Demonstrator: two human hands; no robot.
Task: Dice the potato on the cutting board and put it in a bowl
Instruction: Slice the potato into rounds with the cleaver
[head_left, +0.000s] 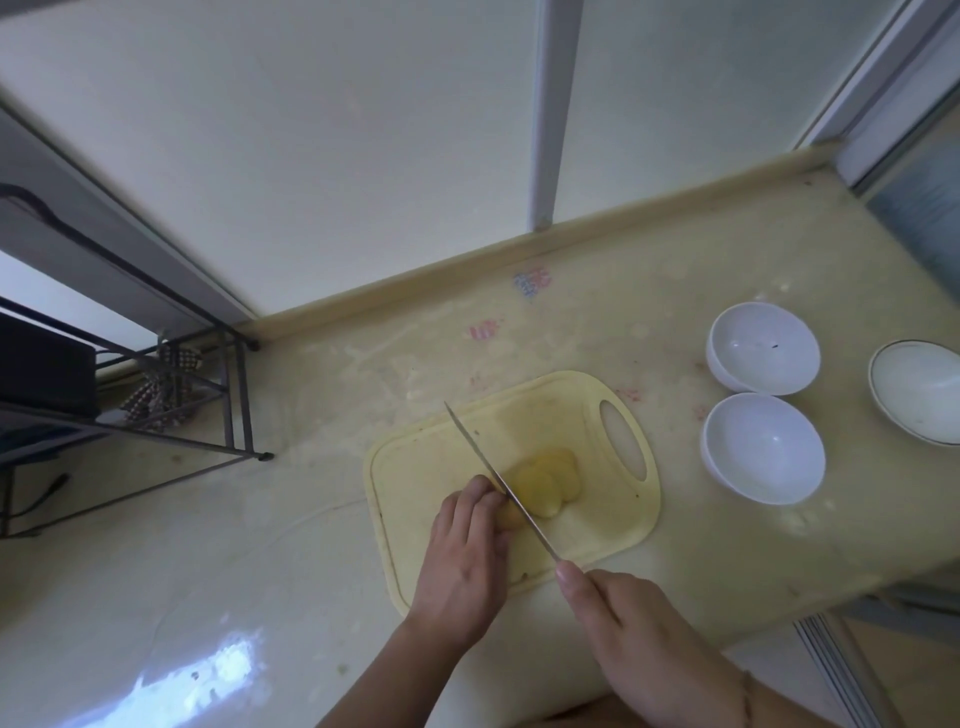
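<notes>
**A:** Where's your potato (540, 483) now?

**B:** Centre-right of the frame, on the yellow cutting board (415, 467). You've got several pale slices fanned out to the right of the knife (498, 480), and the uncut remainder sits under your left hand (462, 551).

**A:** And your hands?

**B:** Your left hand is curled over that remainder, fingertips tucked and touching the flat of the blade. Your right hand (618, 618), lower right, is wrapped round the knife handle, which it hides completely; 1 finger runs forward toward the blade.

**A:** How will the potato handle?

**B:** Judging by the sheen, the peeled flesh is wet and starchy, so expect it to slip. It's firm and dense, not fragile, so it'll resist the blade, then give suddenly. The slices look light and may stick to the steel.

**A:** Where should you hold it?

**B:** Keep gripping the rounded end from above, knuckles forward, cut face flat on the board. For dicing, I'd stack the slices flat and pinch their sides.

**A:** Then the bowl?

**B:** 3 white bowls wait on the counter (260, 571) at right; the nearer bowl (762, 448) sits just beside the board.
</notes>
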